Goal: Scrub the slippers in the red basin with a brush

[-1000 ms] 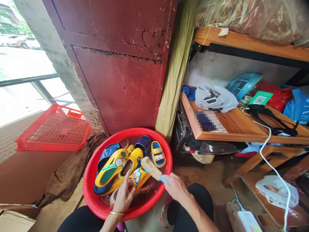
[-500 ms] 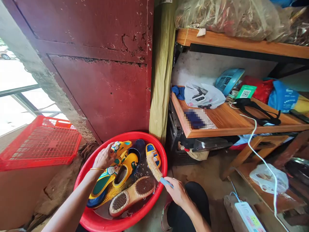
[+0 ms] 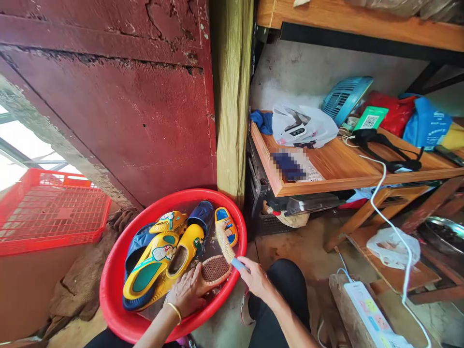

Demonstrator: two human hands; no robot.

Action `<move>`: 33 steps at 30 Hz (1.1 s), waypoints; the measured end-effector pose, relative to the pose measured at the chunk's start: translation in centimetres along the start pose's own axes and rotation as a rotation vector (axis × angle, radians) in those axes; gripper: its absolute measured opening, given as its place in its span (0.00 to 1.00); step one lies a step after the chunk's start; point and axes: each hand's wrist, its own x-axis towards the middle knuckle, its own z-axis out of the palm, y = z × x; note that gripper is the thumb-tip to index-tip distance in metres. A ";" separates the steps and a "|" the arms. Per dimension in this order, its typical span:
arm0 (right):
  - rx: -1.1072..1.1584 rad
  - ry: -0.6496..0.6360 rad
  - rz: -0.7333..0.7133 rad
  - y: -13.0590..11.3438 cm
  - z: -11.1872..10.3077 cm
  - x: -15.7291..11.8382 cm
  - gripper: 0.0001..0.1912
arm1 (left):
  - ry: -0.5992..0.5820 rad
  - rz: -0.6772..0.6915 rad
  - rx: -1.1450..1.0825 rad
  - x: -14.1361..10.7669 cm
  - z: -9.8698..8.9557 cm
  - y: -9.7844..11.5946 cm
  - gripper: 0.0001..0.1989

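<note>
In a round red basin [image 3: 108, 280] of water lie several slippers and shoes. My left hand [image 3: 186, 291] is closed over the middle of a sole-up shoe [image 3: 216, 269] with a brown textured tread; its fingers partly hide it. My right hand [image 3: 255, 278] grips the blue handle of a scrub brush [image 3: 226, 245], whose pale bristles point up over the basin's right side. Left of the sole are a yellow clog [image 3: 188, 249] and a yellow slipper with a green insole [image 3: 145, 280]. Behind the bristles rests a yellow-and-blue slipper [image 3: 224, 220], and a navy one [image 3: 201, 212] is at the back.
A red plastic crate [image 3: 58, 208] is to the left. Behind the basin stands a maroon door [image 3: 119, 121]. A wooden shelf [image 3: 344, 157] on the right carries bags and a blue fan [image 3: 346, 99]. A white power strip [image 3: 373, 309] and cable are at lower right.
My left hand has left the yellow slippers and come down and right onto the upturned shoe. The brush stays in my right hand. The view has tilted downward.
</note>
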 end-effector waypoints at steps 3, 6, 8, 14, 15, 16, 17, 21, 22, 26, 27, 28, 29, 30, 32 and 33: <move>-0.206 0.014 0.021 -1.0 1.4 -0.8 0.21 | 0.043 -0.059 0.014 -0.1 0.7 -0.3 0.44; -0.466 -0.047 0.015 -2.6 3.3 -3.2 0.22 | 0.137 -0.089 0.017 -0.4 0.5 -0.5 0.37; -0.595 -0.060 -0.024 -3.7 4.0 -4.7 0.26 | 0.206 -0.084 0.047 -0.9 0.5 -0.5 0.32; -0.720 -0.016 0.043 -5.7 1.1 -3.1 0.23 | 0.487 -0.013 0.212 -2.2 0.3 -0.4 0.32; -0.736 -0.022 0.063 -6.0 0.5 -2.4 0.22 | 0.517 -0.004 0.237 -2.2 0.1 -0.4 0.31; -0.750 -0.025 0.077 -6.4 0.2 -1.9 0.22 | 0.546 -0.004 0.259 -2.3 -0.1 -0.4 0.30; -0.757 -0.022 0.089 -6.7 0.2 -1.6 0.23 | 0.573 -0.009 0.276 -2.3 -0.2 -0.3 0.29; -0.705 -0.057 -0.013 -7.4 2.1 -2.5 0.27 | 0.617 -0.056 0.268 -2.4 -0.9 -0.3 0.31; -0.692 -0.061 -0.053 -7.2 2.6 -2.9 0.27 | 0.611 -0.064 0.246 -2.5 -1.0 -0.3 0.31; -0.626 0.067 -0.013 -5.5 2.5 -2.5 0.24 | 0.592 -0.103 0.082 -2.4 -1.3 -0.4 0.33; -0.591 0.113 0.006 -4.9 2.0 -2.1 0.23 | 0.595 -0.106 0.012 -2.4 -1.5 -0.5 0.34; -0.559 0.146 0.011 -4.4 1.6 -1.7 0.22 | 0.600 -0.107 -0.078 -2.2 -1.7 -0.5 0.36; -0.529 0.170 -0.002 -3.8 1.2 -1.5 0.22 | 0.604 -0.113 -0.191 -2.1 -2.0 -0.4 0.38; -0.498 0.192 -0.032 -3.3 1.1 -1.3 0.21 | 0.594 -0.130 -0.326 -2.0 -2.5 -0.3 0.41; -0.427 0.244 -0.103 -2.5 1.6 -1.5 0.21 | 0.518 -0.192 -0.654 -1.8 -3.7 0.2 0.44; -0.378 0.281 -0.136 -2.2 2.1 -1.8 0.21 | 0.461 -0.216 -0.830 -1.7 -4.4 0.6 0.44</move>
